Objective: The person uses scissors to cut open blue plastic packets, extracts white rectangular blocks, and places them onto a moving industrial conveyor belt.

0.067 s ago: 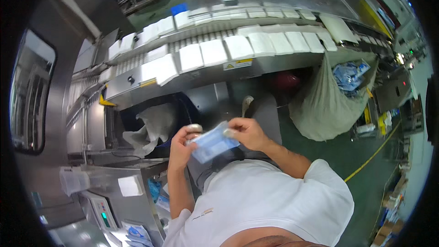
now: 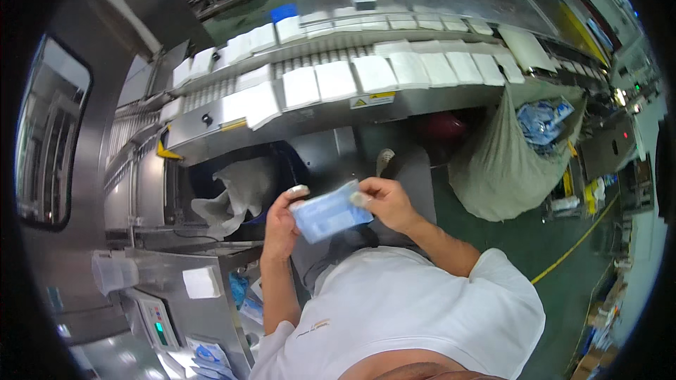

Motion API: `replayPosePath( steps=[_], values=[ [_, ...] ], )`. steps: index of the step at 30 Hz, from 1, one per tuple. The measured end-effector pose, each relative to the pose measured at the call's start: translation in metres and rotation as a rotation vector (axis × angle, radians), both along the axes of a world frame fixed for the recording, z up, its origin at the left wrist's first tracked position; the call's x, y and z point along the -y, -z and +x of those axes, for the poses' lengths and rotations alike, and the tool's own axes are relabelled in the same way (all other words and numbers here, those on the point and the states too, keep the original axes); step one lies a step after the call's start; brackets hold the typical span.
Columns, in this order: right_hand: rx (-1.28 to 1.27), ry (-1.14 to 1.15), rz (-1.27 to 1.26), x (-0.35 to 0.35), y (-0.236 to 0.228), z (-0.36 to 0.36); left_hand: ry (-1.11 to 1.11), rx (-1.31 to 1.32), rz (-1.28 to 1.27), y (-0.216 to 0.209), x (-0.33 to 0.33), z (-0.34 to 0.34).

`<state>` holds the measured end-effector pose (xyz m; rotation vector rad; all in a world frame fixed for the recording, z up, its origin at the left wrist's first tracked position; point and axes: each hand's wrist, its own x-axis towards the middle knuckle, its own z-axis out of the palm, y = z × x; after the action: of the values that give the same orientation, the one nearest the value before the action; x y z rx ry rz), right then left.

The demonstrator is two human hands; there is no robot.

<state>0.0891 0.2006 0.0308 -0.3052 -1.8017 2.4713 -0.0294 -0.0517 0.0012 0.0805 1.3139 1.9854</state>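
A flat, light-blue and white plastic packet [image 2: 329,215] is held in front of my body, over my lap. My left hand [image 2: 282,219] grips its left edge, with something white covering a fingertip. At the packet's upper right corner, my right hand [image 2: 387,204] pinches it between thumb and fingers; the thumb also has a white covering. Beyond my hands runs a conveyor [image 2: 299,102] carrying rows of folded white pads [image 2: 336,81]. The print on the packet is too blurred to make out.
A beige cloth sack [image 2: 496,169] full of blue wrappers [image 2: 542,123] hangs at the right. On the left, a steel side table [image 2: 162,267] holds a white pad stack [image 2: 202,282] and a scale [image 2: 156,320]. A dark bin [image 2: 285,169] with pale cloth stands under the conveyor.
The packet has turned slightly in my hands and shows more of its face. My left fingers have shifted off its face toward its left edge. The whole view has moved a little.
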Motion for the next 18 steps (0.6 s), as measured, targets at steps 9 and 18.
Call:
replayPosePath(
  steps=[9,18],
  values=[
    [-0.028,0.06,0.093,0.023,0.017,-0.006,-0.295,0.019,0.224,0.015,-0.068,0.076],
    [-0.307,-0.153,0.928,-0.08,-0.153,-0.018,-0.314,-0.161,-0.095,-0.005,-0.041,0.07]
  ],
)
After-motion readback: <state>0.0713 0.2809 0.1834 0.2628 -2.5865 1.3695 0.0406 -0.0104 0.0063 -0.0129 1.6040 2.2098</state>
